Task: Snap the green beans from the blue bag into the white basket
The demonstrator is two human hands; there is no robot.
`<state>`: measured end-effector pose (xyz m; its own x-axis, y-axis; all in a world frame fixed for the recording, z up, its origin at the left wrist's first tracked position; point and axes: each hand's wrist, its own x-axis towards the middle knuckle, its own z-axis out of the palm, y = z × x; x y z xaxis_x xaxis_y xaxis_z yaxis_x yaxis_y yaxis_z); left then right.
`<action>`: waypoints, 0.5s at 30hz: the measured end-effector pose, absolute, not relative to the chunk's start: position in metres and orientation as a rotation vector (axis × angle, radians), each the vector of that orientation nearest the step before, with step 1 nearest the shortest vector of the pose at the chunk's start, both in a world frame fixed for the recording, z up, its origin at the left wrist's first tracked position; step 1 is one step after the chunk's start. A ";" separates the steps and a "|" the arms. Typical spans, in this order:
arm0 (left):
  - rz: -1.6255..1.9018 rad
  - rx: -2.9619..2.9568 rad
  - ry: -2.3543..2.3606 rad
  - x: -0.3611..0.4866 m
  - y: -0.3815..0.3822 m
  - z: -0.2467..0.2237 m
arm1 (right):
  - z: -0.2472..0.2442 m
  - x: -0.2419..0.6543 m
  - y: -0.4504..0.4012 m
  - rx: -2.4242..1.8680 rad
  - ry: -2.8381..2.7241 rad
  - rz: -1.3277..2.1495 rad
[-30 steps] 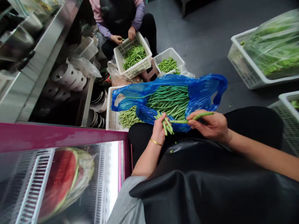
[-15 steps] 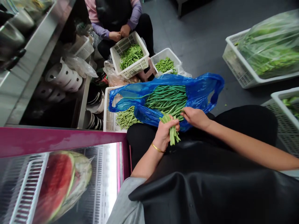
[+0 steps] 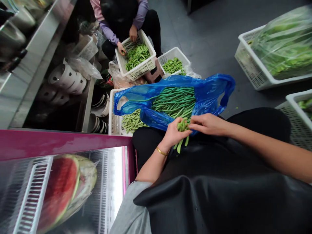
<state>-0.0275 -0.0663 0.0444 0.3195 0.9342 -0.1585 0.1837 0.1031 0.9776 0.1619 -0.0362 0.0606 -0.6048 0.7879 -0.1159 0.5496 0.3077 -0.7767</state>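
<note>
My left hand (image 3: 173, 132), with a gold bracelet at the wrist, is closed around a small bunch of pale green long beans (image 3: 182, 125); several cut ends hang below the fingers. My right hand (image 3: 207, 124) meets it from the right, its fingertips pinching at the edge of that bunch, touching the left fingers. Just beyond both hands, an open blue plastic bag (image 3: 209, 94) lies across my lap, filled with long dark green beans (image 3: 174, 100). Left of the bag, a white crate (image 3: 117, 125) holds short bean pieces (image 3: 133, 121), partly covered by the bag.
Opposite, a co-worker's hands (image 3: 121, 48) are at a white basket (image 3: 141, 70) of green pieces. A smaller basket (image 3: 180, 53) stands beside it. Crates (image 3: 258, 73) of greens are at right. A glass-topped cooler (image 3: 102, 182) with cut watermelon (image 3: 60, 188) and a steel shelf (image 3: 41, 55) border the left.
My right hand has moved in against the left hand and the bunch. The left hand has turned, the bunch now pointing more upward. The co-worker's hands have parted, one reaching into the basket.
</note>
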 end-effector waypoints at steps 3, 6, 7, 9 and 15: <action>0.789 1.474 1.191 -0.024 -0.071 0.049 | 0.059 0.164 -0.036 -1.074 -2.196 1.480; 0.954 1.420 1.265 -0.022 -0.078 0.051 | 0.049 0.156 -0.045 -1.145 -1.702 1.819; 0.991 1.381 1.270 -0.022 -0.079 0.051 | 0.044 0.152 -0.049 -1.135 -1.514 1.883; 1.010 1.272 1.221 -0.023 -0.081 0.052 | 0.037 0.144 -0.058 -1.061 -1.196 1.986; 0.966 1.271 1.063 -0.045 -0.074 0.066 | 0.056 0.144 -0.086 -0.672 -1.072 2.694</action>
<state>-0.0454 -0.0735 0.0659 0.2483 0.9658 -0.0744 0.0187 0.0720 0.9972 0.1441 -0.0864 0.0562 -0.8851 0.3105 -0.3466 0.0127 -0.7285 -0.6849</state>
